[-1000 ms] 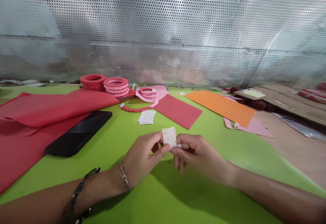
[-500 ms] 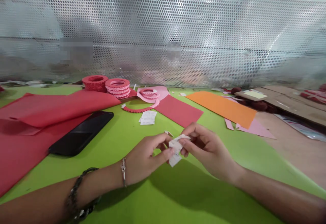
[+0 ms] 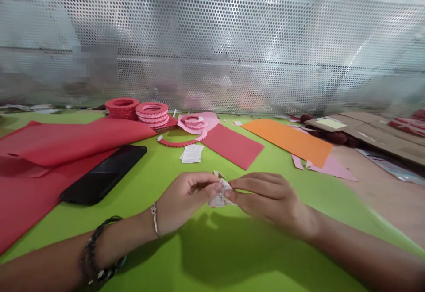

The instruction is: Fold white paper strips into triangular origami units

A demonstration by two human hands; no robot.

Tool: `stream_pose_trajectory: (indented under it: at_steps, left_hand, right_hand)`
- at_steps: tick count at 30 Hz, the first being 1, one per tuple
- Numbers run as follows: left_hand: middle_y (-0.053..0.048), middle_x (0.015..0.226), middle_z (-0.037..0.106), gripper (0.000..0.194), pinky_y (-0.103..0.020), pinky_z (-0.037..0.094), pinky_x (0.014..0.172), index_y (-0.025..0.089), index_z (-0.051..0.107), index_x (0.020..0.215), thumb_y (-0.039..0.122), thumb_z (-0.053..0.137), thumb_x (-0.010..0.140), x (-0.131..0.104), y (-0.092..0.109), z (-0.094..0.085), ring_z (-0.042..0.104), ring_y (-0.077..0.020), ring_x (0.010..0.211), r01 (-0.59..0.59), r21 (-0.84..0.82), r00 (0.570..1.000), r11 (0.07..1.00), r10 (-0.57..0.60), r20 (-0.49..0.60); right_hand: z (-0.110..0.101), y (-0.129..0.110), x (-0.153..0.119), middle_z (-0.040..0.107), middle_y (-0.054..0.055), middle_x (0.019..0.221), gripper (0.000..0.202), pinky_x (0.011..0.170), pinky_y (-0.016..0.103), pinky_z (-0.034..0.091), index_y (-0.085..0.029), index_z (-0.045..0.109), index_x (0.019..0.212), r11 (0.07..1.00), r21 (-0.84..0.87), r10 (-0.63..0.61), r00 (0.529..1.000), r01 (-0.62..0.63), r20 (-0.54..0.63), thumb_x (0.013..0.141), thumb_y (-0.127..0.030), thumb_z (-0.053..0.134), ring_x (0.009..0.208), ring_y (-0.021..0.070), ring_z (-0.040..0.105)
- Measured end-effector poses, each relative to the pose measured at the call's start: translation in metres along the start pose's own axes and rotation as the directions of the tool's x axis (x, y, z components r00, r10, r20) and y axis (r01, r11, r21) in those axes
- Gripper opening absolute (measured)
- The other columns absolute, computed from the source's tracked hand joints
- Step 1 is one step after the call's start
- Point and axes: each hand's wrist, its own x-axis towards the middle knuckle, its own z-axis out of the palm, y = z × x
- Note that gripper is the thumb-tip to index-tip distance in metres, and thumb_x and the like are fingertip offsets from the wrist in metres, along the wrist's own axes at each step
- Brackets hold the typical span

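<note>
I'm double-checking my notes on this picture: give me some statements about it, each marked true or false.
1. The left hand and right hand both hold the small paper. True.
2. The phone lies on the orange sheet. False: the phone is at the left, by the large red sheet.
3. The orange sheet partly covers a pink sheet. True.
4. The silver bracelet is on the right wrist. False: the silver bracelet is on the left wrist.
5. The ring stacks stand side by side. True.
</note>
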Motion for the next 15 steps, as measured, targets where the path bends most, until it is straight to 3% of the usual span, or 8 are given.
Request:
stream_pose_trajectory:
  at_steps: [5, 8, 10, 12, 15]
  left_hand:
    - [0.002, 0.061, 0.057, 0.015, -0.017, 0.037, 0.052, 0.014, 0.063, 0.067, 0.025, 0.054, 0.072, -0.002, -0.001, 0.001, 0.047, -0.0084, 0.057, 0.018, 0.007, 1.0, 1.0, -0.018, -0.008]
    - [0.001, 0.059, 0.058, 0.015, -0.017, 0.036, 0.05, 0.014, 0.062, 0.065, 0.025, 0.054, 0.072, -0.002, 0.0, 0.0, 0.047, -0.0089, 0.054, 0.003, 0.057, 1.0, 0.998, -0.003, -0.008]
    - [0.002, 0.058, 0.058, 0.016, -0.018, 0.036, 0.049, 0.014, 0.062, 0.063, 0.025, 0.054, 0.072, -0.002, 0.0, 0.0, 0.047, -0.009, 0.053, -0.016, 0.11, 1.0, 0.994, 0.017, -0.011]
    - [0.002, 0.057, 0.057, 0.016, -0.018, 0.036, 0.05, 0.014, 0.062, 0.063, 0.024, 0.054, 0.072, -0.002, 0.001, -0.001, 0.046, -0.0088, 0.053, -0.036, 0.156, 0.999, 0.987, 0.039, -0.016]
    - [0.003, 0.055, 0.055, 0.017, -0.017, 0.036, 0.049, 0.014, 0.06, 0.061, 0.024, 0.054, 0.073, -0.002, 0.002, -0.001, 0.045, -0.0079, 0.052, -0.055, 0.199, 0.998, 0.978, 0.058, -0.012]
  right_hand:
    - [-0.004, -0.002, 0.001, 0.063, 0.006, 0.088, 0.015, 0.066, 0.026, 0.048, -0.016, 0.056, 0.093, 0.998, 0.057, 0.006, 0.994, -0.012, 0.105, 0.079, -0.011, 0.053, 0.078, 0.0142, 0.056]
    - [-0.005, -0.004, 0.004, 0.063, 0.007, 0.088, 0.016, 0.067, 0.027, 0.047, -0.016, 0.055, 0.094, 0.996, 0.09, -0.01, 0.994, 0.0, 0.11, 0.079, -0.01, 0.051, 0.078, 0.0147, 0.057]
    - [-0.006, -0.006, 0.006, 0.062, 0.007, 0.087, 0.016, 0.068, 0.026, 0.047, -0.016, 0.054, 0.094, 0.981, 0.184, 0.035, 0.992, -0.056, 0.118, 0.079, -0.017, 0.054, 0.078, 0.0147, 0.058]
    - [-0.006, -0.009, 0.009, 0.061, 0.007, 0.083, 0.021, 0.065, 0.024, 0.047, -0.015, 0.052, 0.095, 0.897, 0.37, 0.195, 0.968, -0.24, 0.155, 0.078, -0.027, 0.056, 0.073, 0.0134, 0.058]
    - [-0.006, -0.013, 0.011, 0.059, 0.003, 0.068, 0.019, 0.054, 0.02, 0.046, -0.014, 0.048, 0.088, 0.608, 0.558, 0.453, 0.823, -0.566, 0.342, 0.085, -0.032, 0.043, 0.061, 0.0105, 0.056]
